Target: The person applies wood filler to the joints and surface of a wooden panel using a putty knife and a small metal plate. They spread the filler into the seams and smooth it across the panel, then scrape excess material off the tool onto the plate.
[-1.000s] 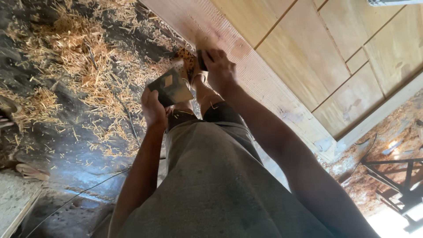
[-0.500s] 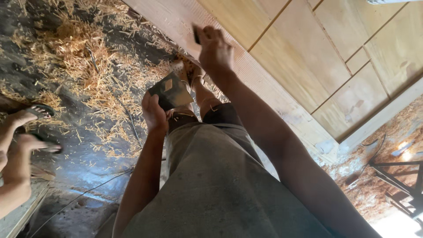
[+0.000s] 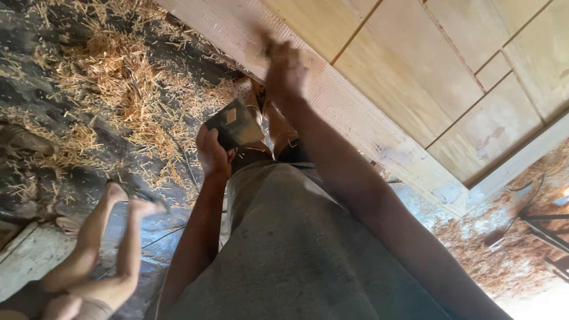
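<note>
Right hand (image 3: 284, 68) blurred, pressed on pale edge of wooden panel (image 3: 409, 89); grip could not be told. Left hand (image 3: 214, 155) held folded dark sheet (image 3: 236, 123) near waist. Second person's legs (image 3: 112, 237) close by on shaving-strewn floor (image 3: 106, 77): likely trip or slip risk.

Honestly not seeing any packages, labels, signs or screens here, nothing printed or boxed anywhere from twelve o'clock round to six, just no such items in view.
</note>
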